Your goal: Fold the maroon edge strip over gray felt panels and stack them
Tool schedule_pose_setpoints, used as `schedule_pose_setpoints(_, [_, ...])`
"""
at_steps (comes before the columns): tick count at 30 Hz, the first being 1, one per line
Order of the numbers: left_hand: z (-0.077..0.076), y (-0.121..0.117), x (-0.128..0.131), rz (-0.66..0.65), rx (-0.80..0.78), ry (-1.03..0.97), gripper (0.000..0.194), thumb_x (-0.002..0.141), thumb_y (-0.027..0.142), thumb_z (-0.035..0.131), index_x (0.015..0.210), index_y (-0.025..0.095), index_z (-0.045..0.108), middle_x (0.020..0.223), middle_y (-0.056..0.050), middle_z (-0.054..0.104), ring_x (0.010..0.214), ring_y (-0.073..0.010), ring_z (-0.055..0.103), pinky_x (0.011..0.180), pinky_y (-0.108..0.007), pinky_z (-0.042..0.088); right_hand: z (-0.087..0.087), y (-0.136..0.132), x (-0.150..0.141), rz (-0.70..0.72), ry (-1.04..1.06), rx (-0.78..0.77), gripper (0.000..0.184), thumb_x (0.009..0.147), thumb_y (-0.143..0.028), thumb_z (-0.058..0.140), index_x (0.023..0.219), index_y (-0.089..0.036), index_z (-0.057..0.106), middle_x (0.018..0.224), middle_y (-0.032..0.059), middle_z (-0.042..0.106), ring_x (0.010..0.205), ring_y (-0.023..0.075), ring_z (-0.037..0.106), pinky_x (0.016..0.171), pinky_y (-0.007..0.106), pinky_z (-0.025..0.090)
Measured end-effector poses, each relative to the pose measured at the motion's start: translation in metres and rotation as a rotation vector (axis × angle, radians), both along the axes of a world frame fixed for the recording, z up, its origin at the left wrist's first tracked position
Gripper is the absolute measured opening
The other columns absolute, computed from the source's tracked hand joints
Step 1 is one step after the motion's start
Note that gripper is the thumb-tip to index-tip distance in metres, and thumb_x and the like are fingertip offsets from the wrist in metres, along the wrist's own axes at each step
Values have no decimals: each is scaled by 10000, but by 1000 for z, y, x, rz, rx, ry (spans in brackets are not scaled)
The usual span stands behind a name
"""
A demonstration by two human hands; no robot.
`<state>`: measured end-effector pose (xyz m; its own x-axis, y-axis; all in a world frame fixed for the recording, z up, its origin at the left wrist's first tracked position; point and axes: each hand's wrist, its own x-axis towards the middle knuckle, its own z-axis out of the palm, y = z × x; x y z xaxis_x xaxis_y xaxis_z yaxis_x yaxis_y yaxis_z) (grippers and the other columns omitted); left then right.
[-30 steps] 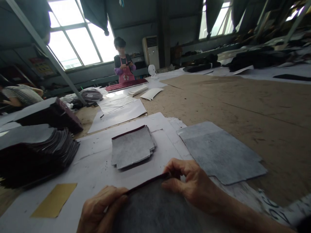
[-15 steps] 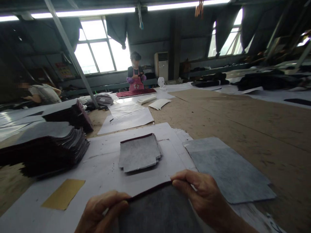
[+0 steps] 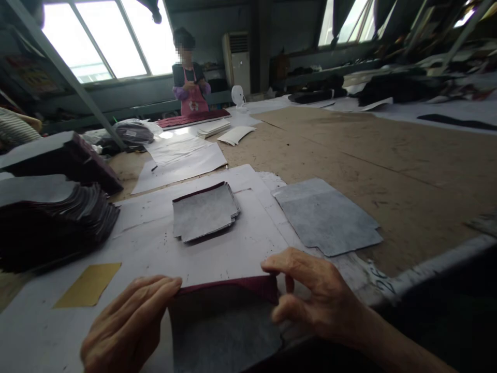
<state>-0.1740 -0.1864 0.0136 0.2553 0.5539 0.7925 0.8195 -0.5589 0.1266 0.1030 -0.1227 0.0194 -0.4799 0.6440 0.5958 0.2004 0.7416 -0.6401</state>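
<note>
A grey sheet with a dark red folded top edge [image 3: 223,321] lies at the near edge of the table, between both hands. My left hand [image 3: 128,324] rests with its fingers stretched onto the sheet's top left corner. My right hand [image 3: 310,298] pinches the folded red edge at the top right corner. Just beyond lies a small stack of grey cut pieces [image 3: 204,211] on white paper [image 3: 155,243]. To the right lies a single larger grey cut sheet [image 3: 326,216].
Tall piles of dark red and grey pieces [image 3: 50,217] fill the left side. A yellow card [image 3: 88,284] lies near the left hand. A person in a pink apron [image 3: 189,90] stands at the far end; another person's striped sleeve [image 3: 15,129] shows at far left. Brown board table [image 3: 368,150].
The camera tilted up, then back down. The sheet's red top edge now shows folded over wider. My left fingers have flattened onto the corner; my right hand still pinches the edge.
</note>
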Motion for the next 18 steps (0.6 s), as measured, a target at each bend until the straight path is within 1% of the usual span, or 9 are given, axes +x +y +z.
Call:
schedule_pose_setpoints(2, [2, -4, 3, 9, -2, 17, 233, 852, 180, 500, 1034, 240, 633, 847, -20, 676, 814, -177, 634, 735, -292, 529, -2, -2, 4, 2, 14, -2, 340, 721, -262, 703, 1019, -152, 583, 879, 46, 649, 649, 90, 584, 627, 186, 505])
schedule_pose_setpoints(4, [5, -7, 6, 10, -21, 35, 232, 876, 232, 471, 1046, 243, 628, 873, -33, 675, 828, -190, 636, 725, -304, 543, -3, -5, 7, -6, 8, 19, 352, 742, -238, 682, 1065, -170, 561, 942, 55, 648, 773, 116, 615, 719, 205, 513])
schedule_pose_setpoints(6, [7, -9, 8, 7, -38, 64, 245, 890, 262, 448, 1063, 252, 621, 894, -40, 671, 850, -198, 632, 730, -314, 546, -2, -7, 8, -5, -6, 50, 363, 755, -240, 667, 1092, -179, 547, 978, 65, 643, 897, 150, 609, 796, 239, 507])
schedule_pose_setpoints(8, [9, -9, 8, -4, -45, 93, 267, 901, 263, 424, 1091, 256, 610, 909, -45, 665, 874, -200, 623, 745, -320, 539, -2, -9, 9, 5, -4, 76, 357, 768, -235, 650, 1103, -175, 542, 999, 74, 637, 955, 162, 594, 834, 258, 500])
schedule_pose_setpoints(11, [11, -9, 7, -20, -47, 119, 295, 913, 265, 393, 1129, 256, 594, 923, -53, 660, 895, -202, 614, 755, -322, 531, -3, -9, 9, 10, 17, 102, 357, 772, -234, 644, 1106, -160, 542, 1004, 75, 635, 964, 158, 590, 846, 252, 496])
schedule_pose_setpoints(15, [9, -9, 8, -24, -58, 103, 295, 913, 288, 397, 1135, 271, 591, 915, -50, 661, 882, -204, 619, 749, -314, 533, -4, -9, 10, -10, 11, 97, 361, 779, -257, 635, 1117, -169, 545, 1017, 69, 634, 971, 158, 588, 847, 253, 496])
schedule_pose_setpoints(18, [6, -9, 6, -28, -71, 79, 278, 907, 278, 412, 1104, 250, 608, 915, -54, 660, 883, -201, 622, 767, -303, 529, -3, -8, 8, -3, 45, 123, 293, 786, -199, 624, 1073, -180, 569, 988, 65, 640, 928, 151, 594, 807, 252, 507])
